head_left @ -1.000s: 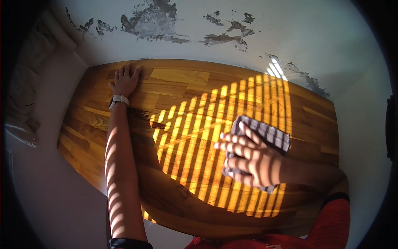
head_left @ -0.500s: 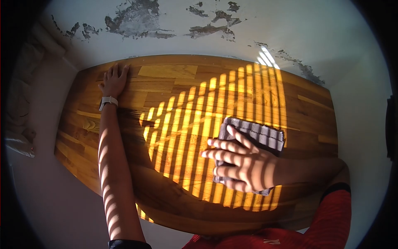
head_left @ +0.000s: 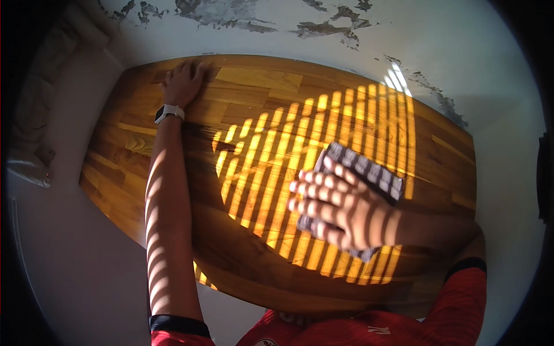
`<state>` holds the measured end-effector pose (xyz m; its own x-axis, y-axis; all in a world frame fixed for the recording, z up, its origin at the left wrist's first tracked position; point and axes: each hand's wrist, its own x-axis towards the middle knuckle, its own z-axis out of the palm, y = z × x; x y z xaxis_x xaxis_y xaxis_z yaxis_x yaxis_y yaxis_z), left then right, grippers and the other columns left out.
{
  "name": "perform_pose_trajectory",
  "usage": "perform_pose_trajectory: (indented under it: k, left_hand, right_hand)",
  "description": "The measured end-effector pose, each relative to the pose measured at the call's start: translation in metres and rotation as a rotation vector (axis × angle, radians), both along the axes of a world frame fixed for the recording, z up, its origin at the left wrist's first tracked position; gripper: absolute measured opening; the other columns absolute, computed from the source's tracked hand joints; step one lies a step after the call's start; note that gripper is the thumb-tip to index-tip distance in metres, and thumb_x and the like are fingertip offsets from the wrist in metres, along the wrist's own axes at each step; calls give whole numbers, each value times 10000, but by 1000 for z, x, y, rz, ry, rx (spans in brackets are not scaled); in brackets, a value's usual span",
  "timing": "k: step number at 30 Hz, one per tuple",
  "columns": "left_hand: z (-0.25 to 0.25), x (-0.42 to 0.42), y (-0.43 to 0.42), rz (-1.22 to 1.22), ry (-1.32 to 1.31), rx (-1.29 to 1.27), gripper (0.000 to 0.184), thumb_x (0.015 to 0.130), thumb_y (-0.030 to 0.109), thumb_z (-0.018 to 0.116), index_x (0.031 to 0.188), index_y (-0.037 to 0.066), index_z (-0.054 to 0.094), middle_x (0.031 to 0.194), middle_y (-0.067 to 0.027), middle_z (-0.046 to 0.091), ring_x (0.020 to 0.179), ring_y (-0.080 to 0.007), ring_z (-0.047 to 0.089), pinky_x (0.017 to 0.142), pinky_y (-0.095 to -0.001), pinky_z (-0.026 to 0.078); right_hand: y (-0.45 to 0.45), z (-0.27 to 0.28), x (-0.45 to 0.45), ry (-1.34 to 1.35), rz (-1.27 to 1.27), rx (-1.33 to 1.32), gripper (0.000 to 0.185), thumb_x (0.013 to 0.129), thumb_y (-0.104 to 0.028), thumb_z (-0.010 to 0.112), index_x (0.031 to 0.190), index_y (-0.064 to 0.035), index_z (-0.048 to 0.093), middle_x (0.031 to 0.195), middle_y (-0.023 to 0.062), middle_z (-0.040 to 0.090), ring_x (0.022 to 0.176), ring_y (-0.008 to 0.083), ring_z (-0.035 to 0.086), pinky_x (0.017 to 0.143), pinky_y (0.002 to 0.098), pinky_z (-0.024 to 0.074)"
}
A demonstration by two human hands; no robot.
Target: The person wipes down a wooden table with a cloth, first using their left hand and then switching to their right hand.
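Note:
My left hand (head_left: 182, 85) lies with its fingers apart on the wooden tabletop (head_left: 259, 78), near the far left edge by the wall. A watch with a light band (head_left: 169, 112) is on that wrist. Flat on top of a dark and light checked cloth (head_left: 369, 170) rests my right hand (head_left: 352, 210), fingers spread and pointing left. The cloth shows beyond the fingers and below the palm; the rest is hidden under the hand. Striped sunlight falls across the wood, the cloth and both arms.
Behind the table stands a white wall (head_left: 277, 43) with peeling grey patches. At the far left are pale fabric folds (head_left: 34, 109) and a clear plastic-like item (head_left: 29, 172). Another wall (head_left: 508, 190) borders the table on the right.
The view has shifted. My right hand and the cloth have turned slightly on the tabletop, the fingers still spread. My left hand remains by the far left edge, its fingers looking more bent.

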<state>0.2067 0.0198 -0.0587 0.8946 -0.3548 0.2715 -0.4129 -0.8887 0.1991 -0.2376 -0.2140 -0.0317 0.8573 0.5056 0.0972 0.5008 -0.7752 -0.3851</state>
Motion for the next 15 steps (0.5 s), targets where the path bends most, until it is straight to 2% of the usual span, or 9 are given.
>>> perform_pose_trajectory:
  k: [2,5,7,9,11,12,13,14,15]
  left_hand:
    - [-1,-10,-12,-201,-99,-18,722,1006,721,444,1488,200,576,1593,-109,511,1494,-353,439,1203,-754,188]
    - [2,-68,-66,-384,-356,-83,636,1018,659,481,1331,139,672,1428,-163,631,1372,-360,568,1180,-744,236]
    - [15,-108,-100,-440,-381,-53,614,1003,648,538,1221,102,716,1236,-137,729,1198,-329,674,1156,-568,368]
    - [24,-151,-125,-547,-342,-84,516,996,573,603,1051,73,717,1020,-114,749,1065,-307,708,1054,-510,455]
    - [30,-177,-132,-687,-402,-107,408,986,486,664,931,82,684,923,-79,736,989,-272,711,935,-447,493]
    - [27,-179,-134,-734,-387,-147,334,970,396,717,909,75,650,880,-75,729,883,-275,726,800,-441,526]
    - [24,-180,-137,-820,-284,-299,303,992,339,709,897,67,617,775,-100,704,695,-323,705,635,-466,530]
    - [23,-179,-136,-833,-259,-307,283,1002,308,702,899,63,608,732,-116,685,624,-342,677,574,-464,520]
    - [21,-178,-135,-845,-233,-314,265,1012,278,696,900,58,599,688,-131,666,554,-361,650,514,-462,511]
  right_hand:
    - [-18,10,24,30,-200,-193,577,1068,-362,467,1566,-71,496,1632,133,483,1536,316,410,1329,544,97]
    - [-35,14,49,-201,-243,-49,568,1047,-313,574,1505,17,509,1550,195,537,1453,353,494,1288,525,259]
    - [-28,16,56,-295,-243,-71,615,1003,-340,658,1495,0,509,1486,244,526,1399,397,503,1215,528,389]
    - [-22,21,60,-319,-245,-109,640,980,-357,685,1504,-32,514,1455,262,497,1342,421,525,1164,536,451]
    - [-18,7,71,-427,-190,-15,698,946,-366,718,1544,-88,490,1312,239,509,1217,399,567,1063,522,518]
    - [-15,9,76,-430,-153,6,723,941,-370,725,1565,-110,468,1294,229,509,1194,388,571,1039,512,519]
    - [-11,11,79,-432,-114,28,750,937,-375,731,1586,-131,446,1276,220,510,1170,376,576,1015,501,520]
    - [-5,18,80,-382,-117,59,756,896,-260,760,1574,-106,465,1124,142,546,1106,311,563,999,454,490]
    - [2,10,88,-454,-108,45,752,942,-328,717,1614,-167,423,1171,151,566,1118,319,579,1004,470,455]
